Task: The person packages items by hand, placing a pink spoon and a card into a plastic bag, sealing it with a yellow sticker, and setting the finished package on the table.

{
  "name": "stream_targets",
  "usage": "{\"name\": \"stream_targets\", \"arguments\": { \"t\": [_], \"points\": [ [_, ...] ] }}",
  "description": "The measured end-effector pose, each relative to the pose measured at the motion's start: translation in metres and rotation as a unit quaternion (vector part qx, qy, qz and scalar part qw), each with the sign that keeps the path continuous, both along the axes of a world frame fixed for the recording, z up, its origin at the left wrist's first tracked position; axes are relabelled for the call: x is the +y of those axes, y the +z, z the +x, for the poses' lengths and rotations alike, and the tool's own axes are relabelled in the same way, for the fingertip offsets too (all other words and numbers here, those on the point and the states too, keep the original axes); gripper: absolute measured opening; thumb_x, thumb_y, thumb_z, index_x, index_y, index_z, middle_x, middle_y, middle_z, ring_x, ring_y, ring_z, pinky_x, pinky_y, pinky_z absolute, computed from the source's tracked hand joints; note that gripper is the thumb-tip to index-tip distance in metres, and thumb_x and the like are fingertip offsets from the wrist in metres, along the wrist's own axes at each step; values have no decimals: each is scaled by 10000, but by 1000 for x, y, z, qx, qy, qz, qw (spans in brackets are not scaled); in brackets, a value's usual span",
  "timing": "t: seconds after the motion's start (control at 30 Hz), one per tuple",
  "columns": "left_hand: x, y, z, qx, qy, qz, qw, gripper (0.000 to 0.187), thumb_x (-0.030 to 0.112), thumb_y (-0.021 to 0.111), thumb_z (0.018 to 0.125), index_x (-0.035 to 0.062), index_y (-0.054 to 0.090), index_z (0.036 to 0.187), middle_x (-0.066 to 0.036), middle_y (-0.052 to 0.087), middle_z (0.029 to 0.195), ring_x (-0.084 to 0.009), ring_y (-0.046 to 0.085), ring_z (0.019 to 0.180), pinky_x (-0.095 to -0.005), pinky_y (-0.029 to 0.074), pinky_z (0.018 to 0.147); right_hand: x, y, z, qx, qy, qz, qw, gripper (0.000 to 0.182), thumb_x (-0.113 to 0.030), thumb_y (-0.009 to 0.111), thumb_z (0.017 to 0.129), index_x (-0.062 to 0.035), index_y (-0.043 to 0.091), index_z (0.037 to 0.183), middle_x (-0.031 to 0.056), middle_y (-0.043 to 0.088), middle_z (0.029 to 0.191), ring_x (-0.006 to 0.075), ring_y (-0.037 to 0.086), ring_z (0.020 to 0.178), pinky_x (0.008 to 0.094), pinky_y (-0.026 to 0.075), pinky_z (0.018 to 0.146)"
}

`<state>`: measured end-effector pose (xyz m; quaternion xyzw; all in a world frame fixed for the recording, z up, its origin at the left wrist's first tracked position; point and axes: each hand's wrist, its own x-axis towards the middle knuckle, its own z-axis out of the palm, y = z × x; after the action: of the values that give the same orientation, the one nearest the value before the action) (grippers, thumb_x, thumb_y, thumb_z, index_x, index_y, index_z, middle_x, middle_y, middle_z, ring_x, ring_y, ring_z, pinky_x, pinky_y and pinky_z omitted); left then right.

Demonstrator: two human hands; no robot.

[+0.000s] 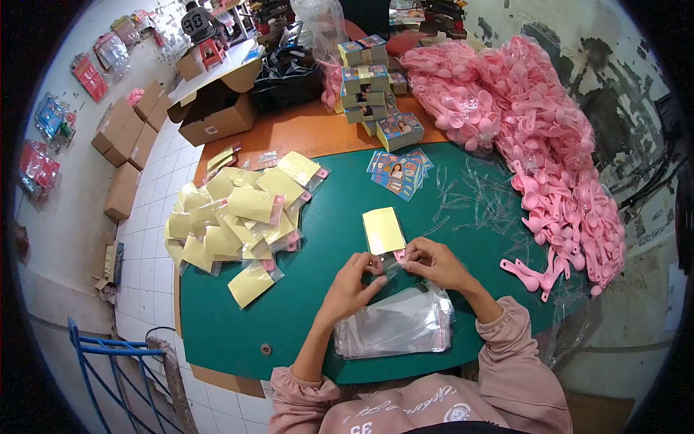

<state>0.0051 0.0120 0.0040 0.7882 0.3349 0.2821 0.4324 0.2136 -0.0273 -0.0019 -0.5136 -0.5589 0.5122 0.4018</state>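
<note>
Both of my hands are at the lower edge of a clear bag holding a yellow card (pixel 384 231) and a pink piece, at the middle of the green table. My left hand (pixel 354 284) has its fingers bent at the bag's left corner; what lies between them is too small to tell. On the right side, my right hand (pixel 439 265) pinches the bag's edge beside the pink piece. Just below my hands lies a stack of empty clear bags (pixel 394 325). A heap of bagged yellow cards (pixel 235 213) is at the left.
Pink spoons (pixel 549 145) pile up along the right side. Blue printed cards (pixel 398 173) lie beyond my hands, with banded card stacks (pixel 365 79) behind. Clear strips (pixel 477 192) are scattered at right. A cardboard box (pixel 217 123) stands back left; a person (pixel 199 23) sits farther off.
</note>
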Motion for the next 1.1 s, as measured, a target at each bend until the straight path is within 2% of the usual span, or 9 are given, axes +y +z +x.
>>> {"name": "stream_targets", "arguments": {
  "t": [0.1,0.2,0.3,0.5,0.63,0.83,0.93,1.03,1.1],
  "points": [
    [3,-9,-1,-37,47,-88,994,162,108,618,787,10,543,891,-63,514,757,-131,574,727,-224,469,574,1,-3,-2,46,-32,-45,997,72,-53,585,817,-13,530,840,28,584,789,88,568,728,217,461,661],
    [3,-15,-1,-2,82,-128,988,96,93,599,812,15,552,843,-18,525,820,-89,539,713,-210,480,606,2,-3,-9,82,-85,-70,991,90,-54,576,824,5,513,848,59,597,780,103,594,701,222,480,632],
    [1,-14,4,-48,110,-227,966,111,83,607,805,25,541,873,-17,543,793,-88,548,715,-204,476,603,1,-5,-13,84,-124,-68,986,103,-50,570,827,14,494,852,77,592,764,108,601,653,212,488,584],
    [-2,-7,12,-115,183,-236,948,160,91,610,796,14,482,853,-25,577,750,-75,557,675,-205,453,576,2,-4,-18,70,-151,-63,984,111,-41,569,822,3,468,837,77,581,728,106,599,609,204,485,529],
    [-2,-16,14,-69,180,-185,964,134,74,593,802,23,474,838,-19,564,728,-71,549,676,-199,434,580,2,-9,-20,49,-163,-48,984,125,-36,580,801,6,470,843,82,603,707,116,613,602,219,490,522],
    [-3,-16,17,-129,193,-203,951,110,69,571,814,28,472,836,-10,556,731,-65,532,653,-201,423,582,2,-1,-21,60,-160,-57,984,175,-29,564,801,-1,494,958,82,614,729,113,611,612,219,488,529],
    [-3,-13,17,-129,194,-221,947,98,74,570,818,33,490,855,-19,573,780,-67,537,666,-206,430,597,1,-1,-21,70,-158,-55,984,271,-27,559,802,1,484,1061,78,616,736,113,610,620,218,488,538],
    [-4,-11,18,-112,199,-232,946,178,77,579,812,33,539,979,-33,593,873,-81,545,679,-225,443,622,1,-5,-21,67,-157,-54,984,347,-25,551,805,0,459,1138,76,616,749,113,611,630,214,488,548],
    [-3,-19,16,-87,177,-172,965,336,83,589,803,54,535,1133,-43,602,996,-98,552,720,-243,452,636,1,-8,-20,70,-153,-49,985,343,-22,533,815,8,459,1148,92,613,772,115,612,641,211,488,549]
  ]
}}
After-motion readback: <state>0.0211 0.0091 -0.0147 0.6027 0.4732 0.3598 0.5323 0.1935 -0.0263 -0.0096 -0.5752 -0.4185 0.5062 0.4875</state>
